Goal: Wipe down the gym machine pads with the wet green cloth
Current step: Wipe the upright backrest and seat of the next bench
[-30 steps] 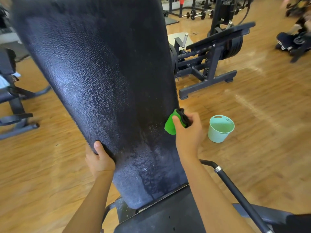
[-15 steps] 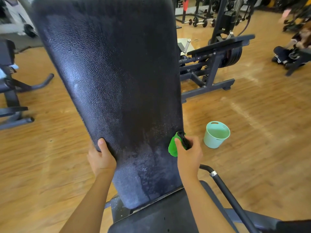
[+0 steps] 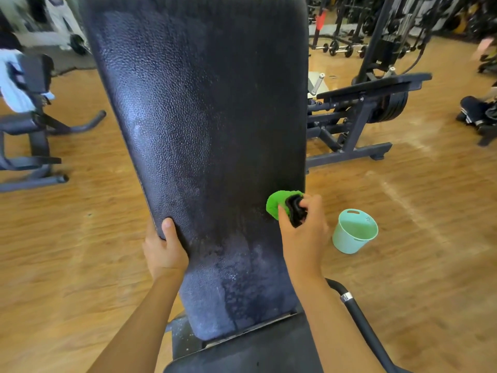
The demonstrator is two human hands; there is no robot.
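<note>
Fingers (image 3: 313, 204), right hand (image 3: 304, 238): curled closed round the bunched green cloth (image 3: 275, 204), thumb beneath it. A dark fold of the cloth shows inside the grip.

Fingers, left hand (image 3: 165, 251): wrapped round the left edge of the back pad (image 3: 204, 117). The thumb lies flat on the front face and the rest are hidden behind. Judged to be steadying the pad.

Step in hand: wiping the back pad. The cloth is pressed to the front face at the right edge, low down.

Progress, judged: partway. The lower part of the pad shows wet streaks and patches. The upper part looks drier, with a dull sheen on its left side.

Next move, judged: carry the cloth across or up the face to the drier area with firm, even pressure, the left hand bracing against the push. The seat pad (image 3: 250, 351) would come after.

Seat pad: black, directly below the back pad, nothing resting on it.

Bucket (image 3: 355, 232): pale green, on the wooden floor (image 3: 80, 238), near the right hand and apart from the machine. Cannot tell whether it holds water.
</note>
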